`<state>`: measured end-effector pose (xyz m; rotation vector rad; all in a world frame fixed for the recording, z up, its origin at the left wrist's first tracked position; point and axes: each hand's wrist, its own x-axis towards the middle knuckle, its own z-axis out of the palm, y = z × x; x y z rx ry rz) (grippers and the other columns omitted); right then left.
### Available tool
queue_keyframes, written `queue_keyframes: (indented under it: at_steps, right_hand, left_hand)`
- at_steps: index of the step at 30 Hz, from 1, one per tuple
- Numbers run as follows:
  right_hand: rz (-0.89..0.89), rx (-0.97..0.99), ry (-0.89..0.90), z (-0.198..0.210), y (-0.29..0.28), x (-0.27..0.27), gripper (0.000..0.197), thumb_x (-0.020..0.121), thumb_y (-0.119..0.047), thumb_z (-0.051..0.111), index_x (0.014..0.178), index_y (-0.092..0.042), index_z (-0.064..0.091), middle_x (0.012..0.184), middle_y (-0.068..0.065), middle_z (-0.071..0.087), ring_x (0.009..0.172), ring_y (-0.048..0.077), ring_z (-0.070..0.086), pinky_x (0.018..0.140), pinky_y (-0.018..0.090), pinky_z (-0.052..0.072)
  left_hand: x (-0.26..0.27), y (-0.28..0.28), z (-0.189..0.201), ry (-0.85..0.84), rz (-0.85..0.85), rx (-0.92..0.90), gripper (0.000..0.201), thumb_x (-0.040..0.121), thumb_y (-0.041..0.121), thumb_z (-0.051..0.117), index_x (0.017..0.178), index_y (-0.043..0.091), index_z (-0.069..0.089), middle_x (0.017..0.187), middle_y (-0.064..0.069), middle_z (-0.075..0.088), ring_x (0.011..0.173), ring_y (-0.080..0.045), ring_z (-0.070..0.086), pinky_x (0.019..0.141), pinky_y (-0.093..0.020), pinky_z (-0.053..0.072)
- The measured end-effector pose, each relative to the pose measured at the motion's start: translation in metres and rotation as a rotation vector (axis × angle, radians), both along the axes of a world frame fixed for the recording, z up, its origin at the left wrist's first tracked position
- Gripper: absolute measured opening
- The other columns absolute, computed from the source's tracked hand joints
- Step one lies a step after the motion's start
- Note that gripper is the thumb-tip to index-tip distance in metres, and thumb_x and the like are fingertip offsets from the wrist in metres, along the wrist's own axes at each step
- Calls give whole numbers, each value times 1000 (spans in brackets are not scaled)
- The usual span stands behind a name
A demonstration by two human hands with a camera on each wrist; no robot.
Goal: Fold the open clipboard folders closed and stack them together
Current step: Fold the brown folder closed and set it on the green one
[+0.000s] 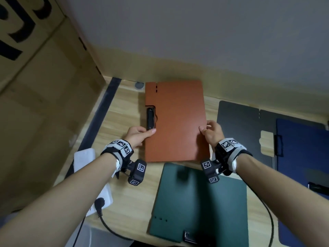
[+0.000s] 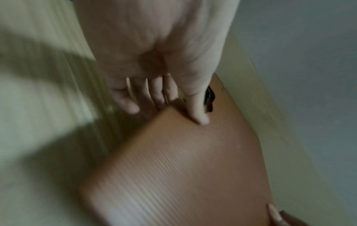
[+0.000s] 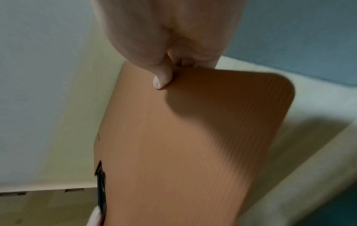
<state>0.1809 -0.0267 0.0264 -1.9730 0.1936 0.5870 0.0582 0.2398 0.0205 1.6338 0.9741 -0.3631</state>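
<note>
A closed orange clipboard folder point(image 1: 176, 122) is held between my two hands over the back of the wooden table point(image 1: 128, 202), its black clip point(image 1: 150, 118) on the left edge. My left hand point(image 1: 140, 134) grips that left edge just below the clip, thumb on top point(image 2: 197, 110) and fingers underneath. On the right edge my right hand point(image 1: 210, 132) pinches the cover, thumb on the top face point(image 3: 162, 78). A closed dark green folder point(image 1: 199, 202) lies flat in front. At the right a dark grey folder point(image 1: 238, 125) lies open, with a navy folder point(image 1: 302, 157) over its right part.
A large cardboard box point(image 1: 44, 86) stands along the left side. A white power strip point(image 1: 85, 161) with a black plug and cable point(image 1: 106, 225) lies at the front left. The wall runs close behind the table.
</note>
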Motion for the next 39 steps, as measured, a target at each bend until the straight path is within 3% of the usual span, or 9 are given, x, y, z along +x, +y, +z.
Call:
queue_keyframes:
  at_steps: [4,7,9,11,14,20,27,33,39]
  right_hand:
    - [185,-22,-66,21,-52,7,9,95,-7,57,104,-9,56,92,6,63,85,18,59,85,29,41]
    - [331,-64,-58,22,-91,1,7,95,-8,58,95,-15,59,92,2,64,90,15,58,88,28,42]
    - [416,-80,-44,24,-111,-8,6,96,-7,55,96,-9,61,89,2,64,88,16,57,88,30,41]
    - [481,-88,-24,26,-127,-18,9,97,-5,53,99,-6,62,87,2,65,86,17,57,85,29,41]
    - [563,-147,34,25,-142,-28,13,98,-4,51,97,-13,62,89,1,66,84,14,57,78,21,42]
    - [715,-486,-116,5,-136,-44,35,95,-25,57,128,-21,62,127,2,66,121,25,58,104,36,43]
    - [880,-584,-132,-22,-113,-70,63,68,-73,58,123,-43,56,119,-5,52,121,24,50,99,54,43]
    - [822,-593,-219,-34,-127,-93,53,80,-52,70,121,-21,59,124,5,50,120,26,44,100,39,41]
    - [886,-610,-247,-34,-127,-101,86,65,-57,80,137,-30,43,129,-1,41,121,21,39,102,40,41]
  left_hand:
    - [-7,-16,20,-103,39,50,90,61,84,63,124,21,51,104,-1,66,76,-20,59,65,-35,48]
    - [-5,-28,23,-94,12,91,101,56,91,57,130,22,52,125,-4,63,99,-22,63,90,-42,52]
    - [-5,-44,28,-14,-110,79,92,66,87,54,124,16,60,127,-6,64,111,-25,62,100,-46,48]
    - [-12,-65,38,53,-244,38,58,83,71,53,110,21,66,115,-5,68,99,-23,64,92,-38,50]
    - [-32,-88,33,135,-416,-1,47,94,53,53,110,12,68,108,-8,72,89,-22,70,86,-40,57]
    - [-94,-116,13,324,-495,-110,44,97,42,54,112,2,65,108,-20,73,88,-26,75,77,-36,62]
    - [-142,-127,6,441,-636,145,46,98,46,50,96,3,66,77,-11,74,61,-21,69,63,-32,60]
    - [-152,-137,-18,301,-623,477,47,93,56,52,66,21,39,60,4,41,56,-18,41,58,-30,35]
    - [-150,-133,-23,347,-540,503,57,76,72,62,81,17,50,73,3,63,60,-17,57,59,-29,47]
